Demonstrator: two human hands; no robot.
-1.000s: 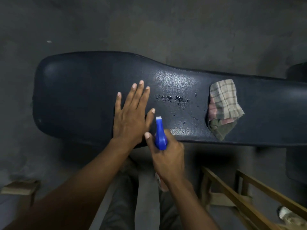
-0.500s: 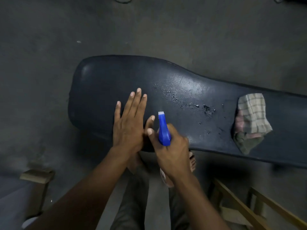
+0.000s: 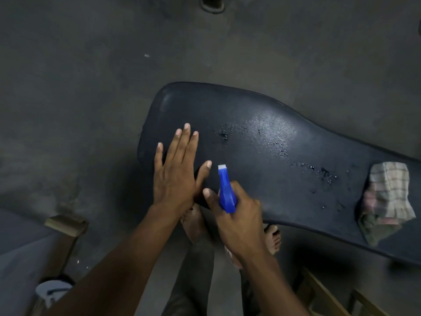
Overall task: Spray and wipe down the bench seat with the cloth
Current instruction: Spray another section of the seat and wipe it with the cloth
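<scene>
A long black padded bench seat [image 3: 262,115] runs from the centre to the right edge, with wet droplets across its middle. My left hand [image 3: 175,176] lies flat on the seat's left end, fingers spread, holding nothing. My right hand [image 3: 239,217] grips a spray bottle with a blue head [image 3: 225,190]; the nozzle points up across the seat. Most of the bottle is hidden under my hand. A crumpled checked cloth [image 3: 387,201] lies on the seat at the far right, away from both hands.
Grey concrete floor surrounds the bench. My bare feet [image 3: 198,222] stand under the near edge. A wooden frame [image 3: 328,295] sits at lower right, a wooden block [image 3: 66,224] and a white container [image 3: 53,293] at lower left.
The view has swung left, so the bench and cloth sit further right in frame. More droplets now show on the seat nearer my left hand. Both hands keep their grip and pose.
</scene>
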